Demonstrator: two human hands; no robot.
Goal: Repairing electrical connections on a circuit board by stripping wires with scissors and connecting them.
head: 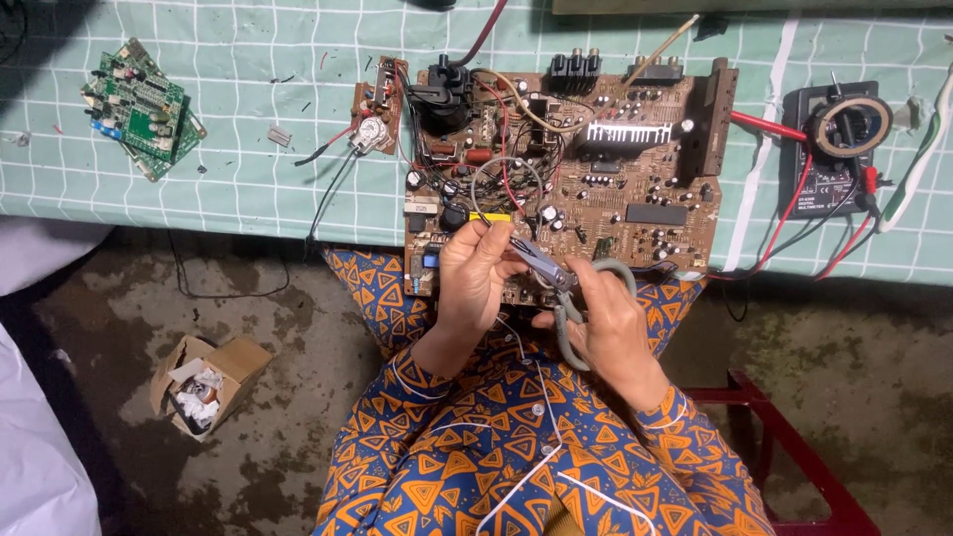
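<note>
grey-handled pliers [556, 283] in both hands, silver jaws over brown circuit board [596, 169].

Table [258, 199] under a pale green checked cloth. Floor [248, 397] is stained, dark concrete; open cardboard box [206, 382] sits there. Red metal frame [784, 437] at lower right.

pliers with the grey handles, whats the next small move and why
Probably close the grey-handled pliers on the thin wire. The right hand holds their handles, with the metal tips pointing at the left hand over the near edge of the large brown circuit board. The left hand's fingers pinch something small there; I cannot tell whether the tips grip yet.
</note>
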